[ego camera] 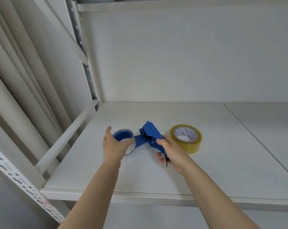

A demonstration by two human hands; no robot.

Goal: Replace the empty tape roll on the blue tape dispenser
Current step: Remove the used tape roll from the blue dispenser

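Note:
A blue tape dispenser [152, 135] lies on the white shelf [222, 162]. Its round blue hub [123, 136] carries a nearly bare pale roll [131, 148]. My left hand [114, 146] wraps around that roll from the left, thumb over its rim. My right hand [170, 152] grips the dispenser's blue handle, fingers curled under it. A full yellowish tape roll [186, 138] with a white printed core lies flat just right of the dispenser, behind my right hand.
The shelf's back wall [189, 55] rises close behind the objects. A white rail [65, 139] and a perforated metal upright [83, 52] border the left side. The shelf's front edge [156, 197] runs below my forearms.

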